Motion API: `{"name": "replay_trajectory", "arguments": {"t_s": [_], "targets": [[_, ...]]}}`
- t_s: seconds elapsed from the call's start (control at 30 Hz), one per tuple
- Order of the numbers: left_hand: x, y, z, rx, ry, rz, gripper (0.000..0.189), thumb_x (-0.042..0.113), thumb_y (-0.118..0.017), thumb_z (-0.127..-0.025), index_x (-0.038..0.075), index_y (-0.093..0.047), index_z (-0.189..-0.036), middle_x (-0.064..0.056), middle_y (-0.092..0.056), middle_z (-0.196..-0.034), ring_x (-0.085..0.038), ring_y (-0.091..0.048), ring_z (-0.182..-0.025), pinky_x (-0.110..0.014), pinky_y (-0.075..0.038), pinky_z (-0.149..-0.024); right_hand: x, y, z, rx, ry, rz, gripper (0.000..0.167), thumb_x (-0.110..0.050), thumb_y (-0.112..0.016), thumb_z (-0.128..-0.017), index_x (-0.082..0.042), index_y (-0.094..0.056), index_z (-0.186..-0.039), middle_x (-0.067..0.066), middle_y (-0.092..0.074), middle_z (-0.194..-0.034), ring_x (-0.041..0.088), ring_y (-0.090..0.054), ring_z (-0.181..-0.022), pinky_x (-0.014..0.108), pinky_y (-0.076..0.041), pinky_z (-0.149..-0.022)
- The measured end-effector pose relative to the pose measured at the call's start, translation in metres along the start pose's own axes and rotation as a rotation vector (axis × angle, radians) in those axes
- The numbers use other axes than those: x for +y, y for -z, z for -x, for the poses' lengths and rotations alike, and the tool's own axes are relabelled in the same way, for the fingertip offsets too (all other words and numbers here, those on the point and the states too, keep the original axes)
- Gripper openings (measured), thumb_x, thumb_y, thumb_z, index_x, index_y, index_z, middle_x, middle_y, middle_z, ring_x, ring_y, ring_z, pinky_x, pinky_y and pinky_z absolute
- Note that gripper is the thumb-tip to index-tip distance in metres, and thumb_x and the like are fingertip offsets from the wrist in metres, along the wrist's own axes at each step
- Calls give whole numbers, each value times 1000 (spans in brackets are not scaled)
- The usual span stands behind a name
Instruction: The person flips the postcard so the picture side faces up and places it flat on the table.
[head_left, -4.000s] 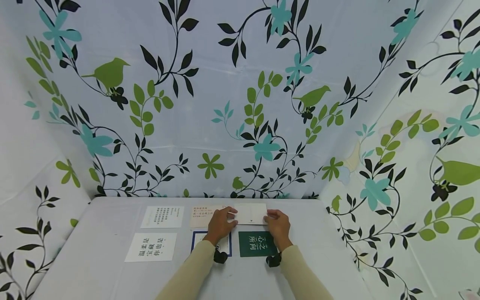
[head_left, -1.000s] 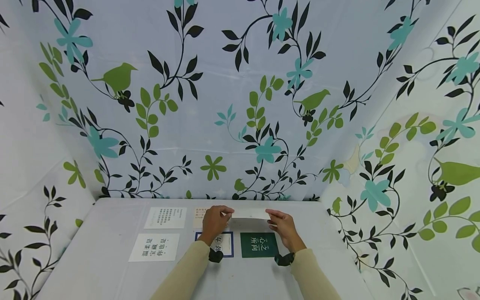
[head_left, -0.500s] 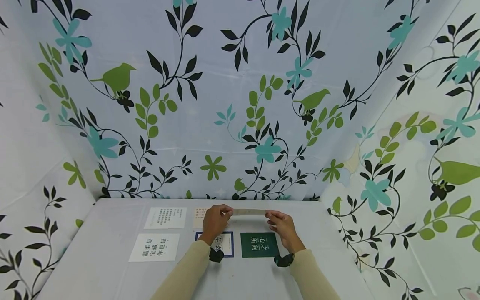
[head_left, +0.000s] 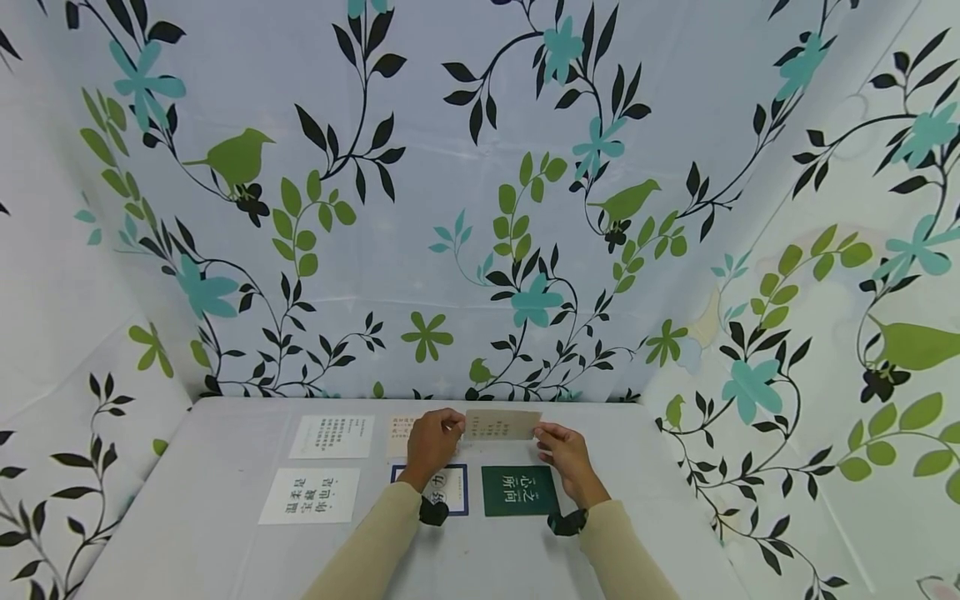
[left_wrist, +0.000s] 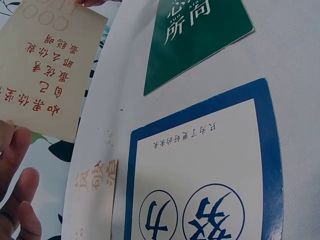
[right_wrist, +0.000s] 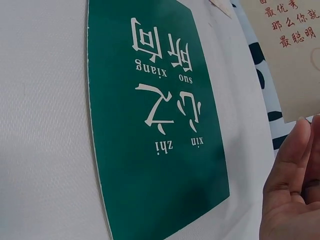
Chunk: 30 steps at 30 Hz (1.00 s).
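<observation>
A beige card (head_left: 502, 425) with red printed characters is raised at the far side of the table, its printed face toward me. My left hand (head_left: 432, 446) pinches its left edge. At the lower right corner, my right hand (head_left: 570, 458) pinches it between thumb and fingers. The left wrist view shows the card's red lettering (left_wrist: 50, 75) close up. Below the right hand lies a green card (head_left: 520, 490) with white characters. A blue-bordered card (head_left: 455, 510) is partly hidden behind the left wrist, and a cream card (head_left: 401, 429) with orange text is partly covered by the left hand.
Two white cards with black text lie to the left, a far card (head_left: 300, 437) and a near card (head_left: 273, 508). The white table (head_left: 180, 517) ends at a hanging curtain (head_left: 420, 233) printed with leaves and birds.
The card first lay white side up on the table. Both hands raised and tipped it through edge-on, and its printed side now shows. The hands have barely moved over the last second.
</observation>
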<state>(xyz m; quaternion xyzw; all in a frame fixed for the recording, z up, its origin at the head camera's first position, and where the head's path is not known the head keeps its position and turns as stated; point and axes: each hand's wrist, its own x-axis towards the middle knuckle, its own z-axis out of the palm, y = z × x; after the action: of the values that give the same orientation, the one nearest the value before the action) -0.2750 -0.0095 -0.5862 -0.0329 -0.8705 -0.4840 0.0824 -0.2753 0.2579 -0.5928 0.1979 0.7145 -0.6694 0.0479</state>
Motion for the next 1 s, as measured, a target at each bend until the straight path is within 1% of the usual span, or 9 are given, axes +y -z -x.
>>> {"name": "replay_trajectory", "arguments": {"t_s": [0.17,0.37,0.5,0.6,0.73,0.87,1.0], "targets": [[1,-1,1,7,9,-8,9,18,-72,-101,16,-81,-104,2,-74,-95,-15,-59,-84,-33,-46,-78,1,0,-2,15,-4,11,21,-21,-75,-100,-11,-78,-119,5,-76,-116,22,-67,-105,32,-60,-87],[1,-2,-1,3,21,3,9,16,-72,-101,15,-81,-105,2,-73,-91,-16,-60,-83,-35,-48,-79,2,0,-2,6,9,16,22,-20,-74,-101,-10,-77,-120,6,-74,-115,22,-67,-104,33,-60,-87],[-1,-3,-2,25,46,41,7,17,-74,-99,18,-79,-104,3,-75,-89,-15,-63,-83,-36,-50,-81,2,0,0,3,11,26,22,-19,-72,-102,-11,-76,-122,6,-74,-117,24,-68,-107,34,-60,-89],[-2,-4,-2,50,52,65,6,18,-76,-97,19,-76,-103,3,-77,-87,-15,-66,-82,-37,-51,-80,2,0,2,1,13,29,22,-19,-71,-103,-11,-76,-122,8,-74,-119,25,-68,-108,35,-60,-91],[-2,-4,-2,73,42,67,6,19,-76,-96,17,-75,-102,3,-77,-85,-14,-65,-80,-36,-51,-79,2,-1,4,1,27,33,23,-20,-71,-103,-10,-76,-123,10,-74,-122,27,-68,-109,35,-60,-91],[-2,-4,-1,87,23,54,7,15,-77,-95,17,-77,-102,2,-76,-84,-14,-64,-78,-35,-49,-75,4,-2,3,17,31,28,23,-19,-72,-102,-12,-76,-124,10,-75,-123,25,-69,-106,33,-61,-88],[-1,-4,0,74,15,46,12,13,-76,-95,16,-79,-106,0,-76,-85,-14,-62,-76,-34,-48,-71,5,-4,2,50,31,12,25,-17,-72,-101,-15,-73,-126,8,-77,-121,23,-71,-101,31,-61,-84]]}}
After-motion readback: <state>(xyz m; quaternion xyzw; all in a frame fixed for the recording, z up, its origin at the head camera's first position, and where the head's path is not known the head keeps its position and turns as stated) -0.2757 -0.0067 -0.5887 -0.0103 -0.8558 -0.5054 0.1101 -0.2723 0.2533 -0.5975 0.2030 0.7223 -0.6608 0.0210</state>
